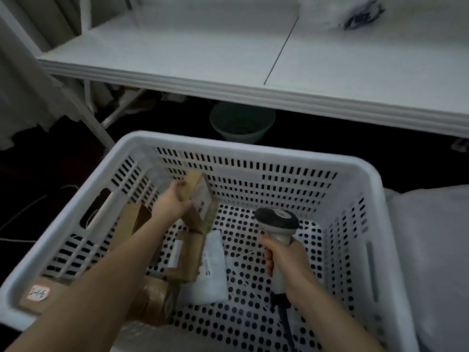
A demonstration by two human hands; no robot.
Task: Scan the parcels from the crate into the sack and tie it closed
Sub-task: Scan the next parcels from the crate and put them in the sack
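Both forearms reach down from the near edge. Small brown cardboard parcel w/ a white label (200,194) is held up off the load, over the rear-left part of the white perforated plastic crate (253,148); left hand (175,199) has its fingers wrapped round the parcel's edge. Right hand (281,260) grips the grey-and-white handheld scanner (278,224), fingers closed round the handle, head near the parcel but apart from it.

Looks like the scan step, mid-job. Left in the crate, approx five pcs: three brown cardboard boxes (189,252), one flat cardboard piece w/ a handwritten sticker (38,295) at the near-left corner, one white plastic mailer (210,273). Blur makes that count rough.

One white sack (436,250) sits just right of the crate; can't tell what's in it. Rest of the scanning, bagging and the tying look still to do.

Beyond: one white worktop (177,47), one crumpled plastic bag (355,13) on it, one green basin (241,123) underneath.
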